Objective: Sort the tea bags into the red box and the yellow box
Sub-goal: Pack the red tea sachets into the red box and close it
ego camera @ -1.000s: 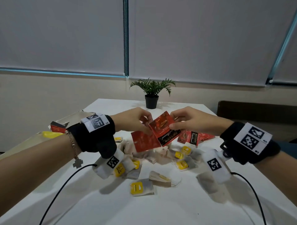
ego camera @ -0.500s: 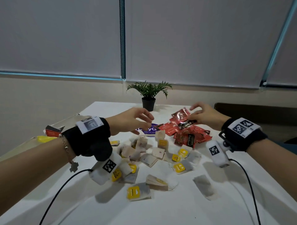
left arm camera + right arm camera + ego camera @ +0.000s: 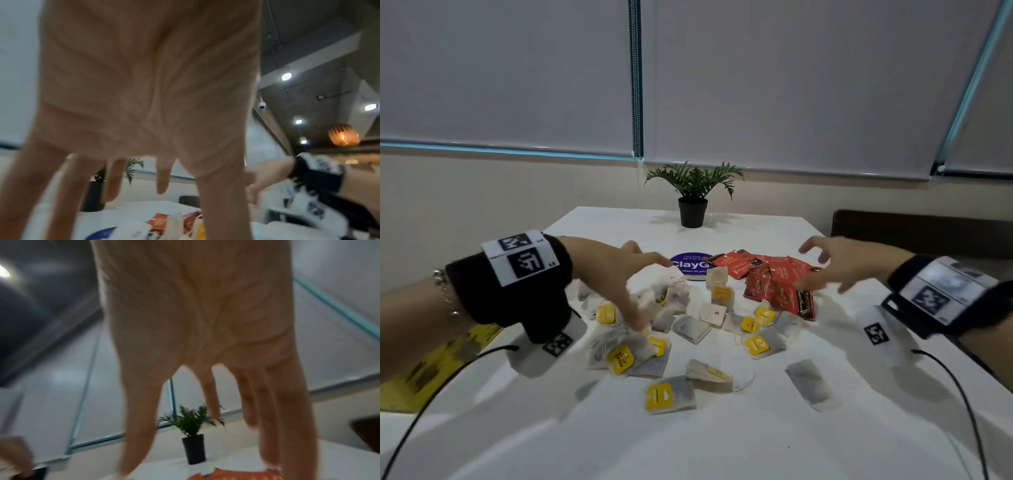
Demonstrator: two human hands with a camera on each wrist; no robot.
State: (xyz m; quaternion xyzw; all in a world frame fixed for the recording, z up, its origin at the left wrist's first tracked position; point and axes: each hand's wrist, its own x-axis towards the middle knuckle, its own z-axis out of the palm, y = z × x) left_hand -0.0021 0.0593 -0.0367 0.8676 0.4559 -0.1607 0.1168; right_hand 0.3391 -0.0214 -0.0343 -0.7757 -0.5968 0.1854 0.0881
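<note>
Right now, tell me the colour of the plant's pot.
Black. The pot shows best in the head view, at the table's far edge.

Red and yellow-tagged tea bags (image 3: 722,308) heaped mid-table

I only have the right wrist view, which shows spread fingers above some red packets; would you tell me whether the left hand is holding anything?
Observer: No. The left hand is open, fingers spread just above the yellow-tagged tea bags, holding nothing.
Operator: Thank you. Where do those bags lie relative to the red packets?
Observer: To their left and nearer the person; the red packets form their own cluster by the right hand.
Operator: And are the boxes in sight?
Observer: Only a yellow box, at the left edge of the table, partly behind the left forearm; I see no red box.
</note>
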